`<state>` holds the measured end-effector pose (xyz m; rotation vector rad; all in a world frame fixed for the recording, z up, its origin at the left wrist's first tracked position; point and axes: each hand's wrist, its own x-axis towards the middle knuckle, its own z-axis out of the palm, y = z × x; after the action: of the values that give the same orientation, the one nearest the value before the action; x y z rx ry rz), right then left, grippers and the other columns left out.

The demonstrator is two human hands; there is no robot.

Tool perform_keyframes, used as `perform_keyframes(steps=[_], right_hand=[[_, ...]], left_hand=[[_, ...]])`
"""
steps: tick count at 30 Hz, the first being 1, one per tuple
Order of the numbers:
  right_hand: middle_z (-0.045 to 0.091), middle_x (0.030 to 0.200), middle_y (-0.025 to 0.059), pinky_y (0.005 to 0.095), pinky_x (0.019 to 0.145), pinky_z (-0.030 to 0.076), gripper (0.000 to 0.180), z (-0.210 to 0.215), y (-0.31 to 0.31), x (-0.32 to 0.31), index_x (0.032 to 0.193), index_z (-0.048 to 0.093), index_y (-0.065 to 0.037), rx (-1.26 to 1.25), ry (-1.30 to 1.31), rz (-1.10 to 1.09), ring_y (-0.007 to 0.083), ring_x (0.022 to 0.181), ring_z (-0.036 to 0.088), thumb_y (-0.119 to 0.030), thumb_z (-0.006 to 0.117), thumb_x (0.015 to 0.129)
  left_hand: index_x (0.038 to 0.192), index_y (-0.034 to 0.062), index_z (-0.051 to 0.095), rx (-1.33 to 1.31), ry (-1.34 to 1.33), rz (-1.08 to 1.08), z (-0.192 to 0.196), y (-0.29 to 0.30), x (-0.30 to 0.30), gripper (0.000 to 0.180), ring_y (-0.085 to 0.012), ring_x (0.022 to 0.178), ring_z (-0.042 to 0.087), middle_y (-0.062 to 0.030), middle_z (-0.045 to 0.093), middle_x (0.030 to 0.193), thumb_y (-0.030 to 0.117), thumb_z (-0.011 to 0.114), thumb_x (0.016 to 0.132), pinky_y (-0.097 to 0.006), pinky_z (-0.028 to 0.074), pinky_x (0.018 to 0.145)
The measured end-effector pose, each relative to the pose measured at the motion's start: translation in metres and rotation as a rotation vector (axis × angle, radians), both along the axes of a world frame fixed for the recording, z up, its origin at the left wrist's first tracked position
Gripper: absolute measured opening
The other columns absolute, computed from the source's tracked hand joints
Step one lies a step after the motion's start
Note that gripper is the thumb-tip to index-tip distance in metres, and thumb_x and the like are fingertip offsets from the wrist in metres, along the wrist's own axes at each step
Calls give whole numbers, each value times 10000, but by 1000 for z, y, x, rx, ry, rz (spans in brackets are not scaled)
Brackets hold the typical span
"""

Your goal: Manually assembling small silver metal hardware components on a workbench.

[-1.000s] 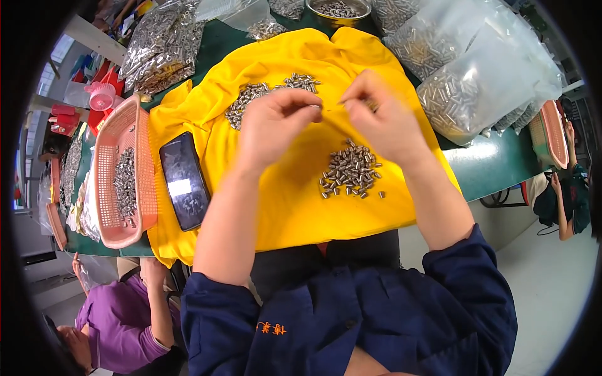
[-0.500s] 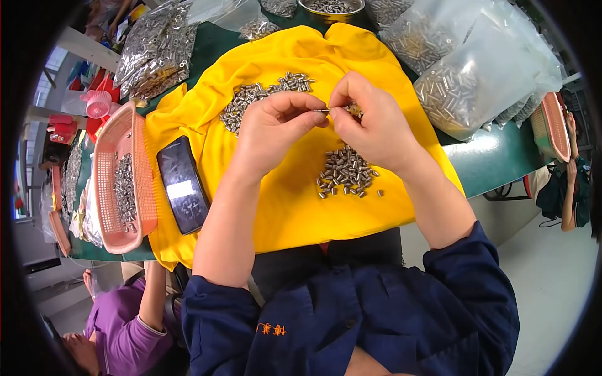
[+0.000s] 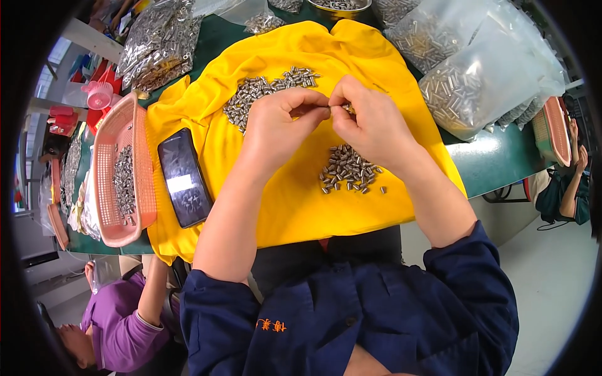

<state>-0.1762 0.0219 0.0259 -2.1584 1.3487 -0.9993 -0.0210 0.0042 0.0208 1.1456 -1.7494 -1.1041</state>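
My left hand (image 3: pixel 281 124) and my right hand (image 3: pixel 375 122) meet fingertip to fingertip above a yellow cloth (image 3: pixel 288 216). Both are closed in a pinch on a small metal part, mostly hidden by the fingertips. Some small pieces show partly within the curled fingers of my right hand; their kind is unclear. Beyond my left hand lies a wide pile of short silvery metal cylinders (image 3: pixel 249 94). A second, smaller pile of similar metal cylinders (image 3: pixel 348 168) sits on the cloth below my right hand.
A dark phone (image 3: pixel 184 182) lies at the cloth's left, beside a pink basket (image 3: pixel 150 182) with metal parts. Bags of metal parts (image 3: pixel 453 94) stand far right, another bag (image 3: pixel 160 47) far left. A metal bowl (image 3: pixel 342 12) is at the back. A person in purple (image 3: pixel 128 323) sits lower left.
My fingertips have drawn together, covering the small metal part that showed between them. The view has shifted slightly. The person in purple has moved a little.
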Motion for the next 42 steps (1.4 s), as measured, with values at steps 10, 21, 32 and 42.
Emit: perform_keyframes(steps=[10,21,32,42], right_hand=[[530,675,97,291,545,415,80,6,-5,-12,774,457,-25,-133,-269,-95,216,582,523,-67,511,734],[507,697,60,242,592,407,80,1,-3,-6,792,464,-16,106,-397,46,138,643,491,-64,493,735],[515,708,56,250,592,421,85,6,-2,-8,805,466,-16,124,-438,96,132,654,512,-48,496,733],[543,645,122,338,539,419,90,5,1,-4,765,454,-40,-5,-222,18,291,604,541,-89,517,722]], left_hand=[[862,21,618,11,-49,139,-11,-24,20,116,-72,684,566,-30,617,726,33,572,756,-186,435,617],[930,14,576,442,696,-152,-18,-13,10,152,-105,742,548,-31,577,807,28,573,779,-211,450,673],[921,18,566,557,813,-226,-14,-7,5,135,-138,724,572,-52,585,820,33,567,786,-250,482,691],[872,-19,588,338,531,-136,-11,-9,4,126,-135,736,587,-71,608,787,20,597,753,-240,473,695]])
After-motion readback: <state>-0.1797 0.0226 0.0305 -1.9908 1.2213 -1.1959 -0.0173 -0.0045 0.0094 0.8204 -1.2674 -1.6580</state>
